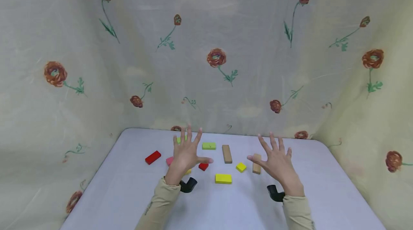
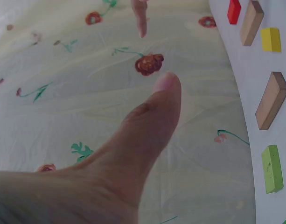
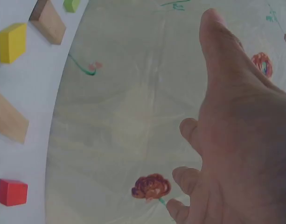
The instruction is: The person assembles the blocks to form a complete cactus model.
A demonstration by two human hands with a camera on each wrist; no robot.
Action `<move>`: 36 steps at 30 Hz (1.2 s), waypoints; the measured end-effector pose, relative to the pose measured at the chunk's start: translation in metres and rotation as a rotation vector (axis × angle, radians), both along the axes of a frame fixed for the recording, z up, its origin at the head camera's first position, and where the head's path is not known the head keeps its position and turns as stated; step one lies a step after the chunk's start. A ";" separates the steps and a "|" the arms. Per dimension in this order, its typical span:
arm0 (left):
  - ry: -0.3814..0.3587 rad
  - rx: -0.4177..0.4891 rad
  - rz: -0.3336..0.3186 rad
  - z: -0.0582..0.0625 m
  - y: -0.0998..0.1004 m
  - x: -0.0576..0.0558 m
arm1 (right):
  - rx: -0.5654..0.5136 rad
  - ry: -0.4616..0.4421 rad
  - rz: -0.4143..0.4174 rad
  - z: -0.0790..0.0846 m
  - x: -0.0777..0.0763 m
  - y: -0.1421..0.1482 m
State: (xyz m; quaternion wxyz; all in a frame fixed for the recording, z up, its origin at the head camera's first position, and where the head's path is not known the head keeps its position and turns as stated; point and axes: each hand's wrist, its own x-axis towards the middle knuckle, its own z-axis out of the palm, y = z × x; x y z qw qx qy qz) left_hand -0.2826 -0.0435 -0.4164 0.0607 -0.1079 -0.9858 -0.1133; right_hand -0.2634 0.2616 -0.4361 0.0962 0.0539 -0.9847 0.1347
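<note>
Flowered cloth (image 1: 255, 75) hung behind our white table (image 1: 219, 212); in the head view, our left hand (image 1: 185, 154) and right hand (image 1: 278, 162) were spread above the blocks (image 1: 223, 178), fingers apart, gripping nothing; in the left wrist view, our thumb (image 2: 149, 121) stood clear of the green block (image 2: 273, 169); in the right, the red block (image 3: 12, 192) lay untouched; steady wrists and loose fingers, we judged, served this pose best.

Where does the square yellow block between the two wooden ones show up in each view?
Head: the square yellow block is right of centre, in the lower half.
Left wrist: square yellow block at upper right.
Right wrist: square yellow block at upper left.
Shared landmark: one wooden block and another wooden block flank it.
</note>
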 end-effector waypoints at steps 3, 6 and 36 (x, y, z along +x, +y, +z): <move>-0.005 0.003 -0.030 -0.001 0.001 -0.002 | -0.013 -0.004 0.003 -0.002 -0.002 0.008; -0.019 0.012 -0.045 -0.002 0.003 -0.004 | -0.034 -0.006 0.007 -0.005 -0.005 0.014; -0.214 0.049 -0.312 -0.068 0.050 -0.049 | -0.137 -0.056 0.128 -0.073 -0.026 0.031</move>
